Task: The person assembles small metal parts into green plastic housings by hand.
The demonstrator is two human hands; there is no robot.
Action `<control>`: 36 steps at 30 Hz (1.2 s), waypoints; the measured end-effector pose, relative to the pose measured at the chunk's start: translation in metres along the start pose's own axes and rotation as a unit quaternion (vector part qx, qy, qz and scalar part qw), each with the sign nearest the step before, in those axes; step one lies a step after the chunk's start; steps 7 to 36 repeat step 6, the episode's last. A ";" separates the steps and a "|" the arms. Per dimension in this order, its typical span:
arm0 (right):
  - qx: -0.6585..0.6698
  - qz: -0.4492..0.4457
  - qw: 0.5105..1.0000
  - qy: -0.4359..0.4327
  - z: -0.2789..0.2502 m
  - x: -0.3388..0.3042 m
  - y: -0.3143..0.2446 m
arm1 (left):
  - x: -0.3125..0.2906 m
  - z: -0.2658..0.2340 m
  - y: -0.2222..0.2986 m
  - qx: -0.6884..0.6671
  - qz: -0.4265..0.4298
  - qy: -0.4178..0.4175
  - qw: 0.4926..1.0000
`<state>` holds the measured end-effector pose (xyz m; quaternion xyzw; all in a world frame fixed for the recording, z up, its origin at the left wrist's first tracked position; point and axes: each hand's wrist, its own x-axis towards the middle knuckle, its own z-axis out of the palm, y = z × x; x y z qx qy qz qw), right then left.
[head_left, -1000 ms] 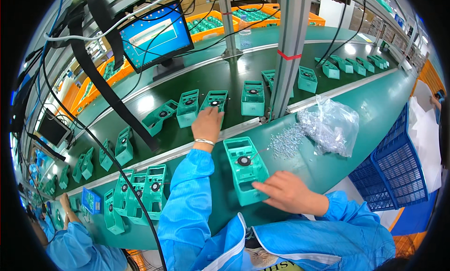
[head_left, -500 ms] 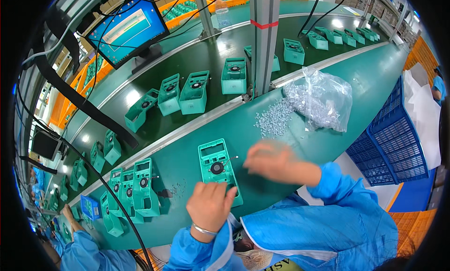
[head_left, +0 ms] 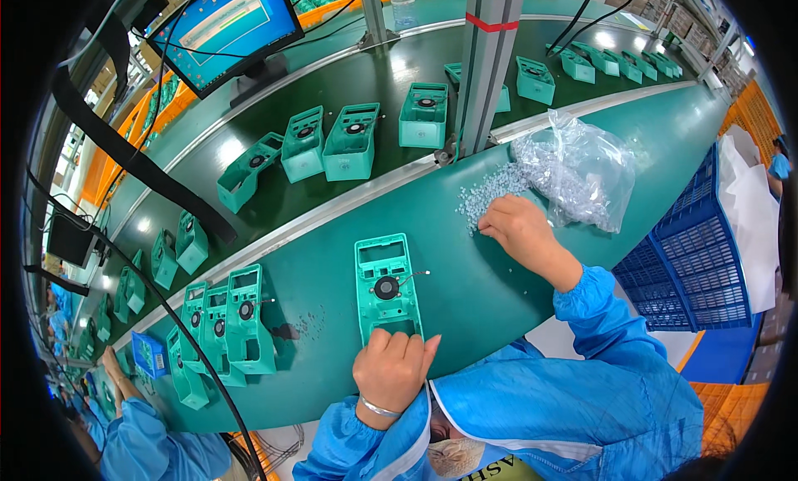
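A green plastic housing [head_left: 385, 281] with a black round part in its middle lies flat on the green bench in front of me. My left hand [head_left: 394, 367] grips its near edge, fingers curled over the rim. My right hand [head_left: 519, 226] reaches right and forward into a pile of small clear parts [head_left: 490, 194], fingertips pinched together in the pile; what they hold is too small to tell. A clear plastic bag [head_left: 578, 169] of the same parts lies just beyond that hand.
Several green housings [head_left: 224, 323] stand at my left on the bench. More housings [head_left: 353, 140] ride the dark conveyor behind a metal rail. A metal post [head_left: 486, 65] rises mid-bench, a monitor [head_left: 224, 28] stands beyond. A blue crate [head_left: 690, 256] sits right. Another person's hand [head_left: 112, 369] works at far left.
The housing stays in front of me with my left hand on its near edge. My right hand moved away from it, rightward and forward, into the pile of small parts.
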<state>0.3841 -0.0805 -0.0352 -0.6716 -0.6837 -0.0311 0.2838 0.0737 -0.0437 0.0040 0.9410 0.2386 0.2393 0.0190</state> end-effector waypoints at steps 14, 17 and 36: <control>-0.029 -0.011 0.999 -0.016 0.001 -0.001 -0.002 | -0.005 -0.006 -0.001 -0.007 -0.006 -0.004 1.000; -0.029 -0.011 0.999 -0.016 0.001 -0.001 -0.002 | -0.005 -0.006 -0.001 -0.007 -0.006 -0.004 1.000; -0.029 -0.011 0.999 -0.016 0.001 -0.001 -0.002 | -0.005 -0.006 -0.001 -0.007 -0.006 -0.004 1.000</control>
